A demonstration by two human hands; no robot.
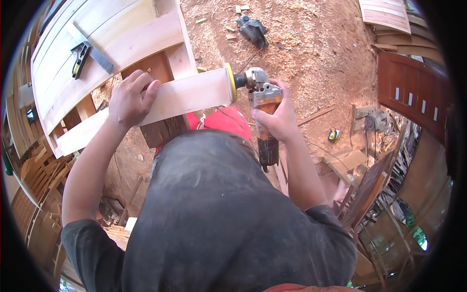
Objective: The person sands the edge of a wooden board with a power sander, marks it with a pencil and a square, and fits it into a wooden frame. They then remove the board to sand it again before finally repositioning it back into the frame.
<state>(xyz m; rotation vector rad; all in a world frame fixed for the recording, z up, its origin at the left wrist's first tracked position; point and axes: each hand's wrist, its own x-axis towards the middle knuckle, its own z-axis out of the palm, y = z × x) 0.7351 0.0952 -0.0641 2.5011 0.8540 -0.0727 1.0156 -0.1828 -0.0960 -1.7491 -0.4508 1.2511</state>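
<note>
My right hand (pixel 278 116) is wrapped round the orange body of an angle grinder (pixel 266 104). Its yellow-rimmed disc (pixel 230 82) stands on edge against the right end of a pale wooden board (pixel 189 95). Whether the disc is spinning cannot be made out. With its fingers curled over the board's upper edge, my left hand (pixel 134 97) grips the board near its middle. The board lies slanted across a larger pale wooden panel (pixel 116 36) and a dark wooden support (pixel 165 130).
A square with a metal blade (pixel 92 51) rests on the panel. On the shaving-strewn ground lie a dark power tool (pixel 252 31) and a small yellow-black item (pixel 333 135). A machine with a motor (pixel 376 120) and a reddish-brown panel (pixel 413 87) stand to the right.
</note>
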